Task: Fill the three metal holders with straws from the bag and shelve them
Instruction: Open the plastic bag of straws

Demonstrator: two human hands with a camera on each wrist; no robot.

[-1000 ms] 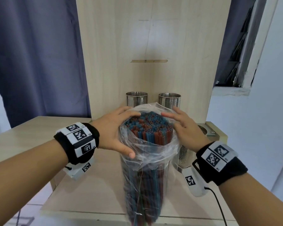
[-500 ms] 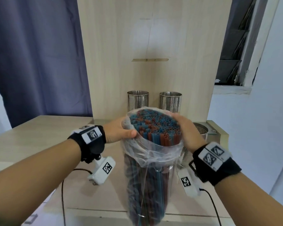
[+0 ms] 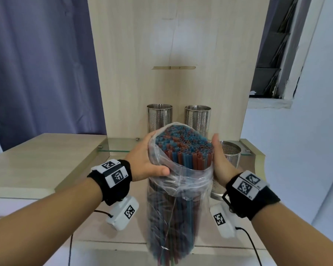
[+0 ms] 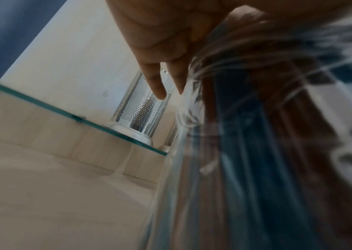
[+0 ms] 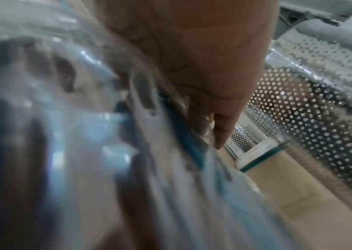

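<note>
Over the counter, both hands, left hand (image 3: 145, 160) & right hand (image 3: 220, 162), grip the bag (image 3: 181, 181) of straws (image 3: 183, 144); prob. next: pull a bunch for the nearest holder (image 3: 230, 156).

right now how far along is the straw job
Nothing filled yet: both perforated metal holders on the glass shelf and the third beside the right hand look empty. Left hand and right hand clasp the clear plastic bag of red and blue straws. Filling and shelving remain.

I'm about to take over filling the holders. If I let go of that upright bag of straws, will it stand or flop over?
Probably tip: the bag of straws is tall and narrow, steadied by the left hand and right hand. Its thin, crinkled plastic looks slippery. The tightly packed straws likely keep it fairly stiff.
</note>
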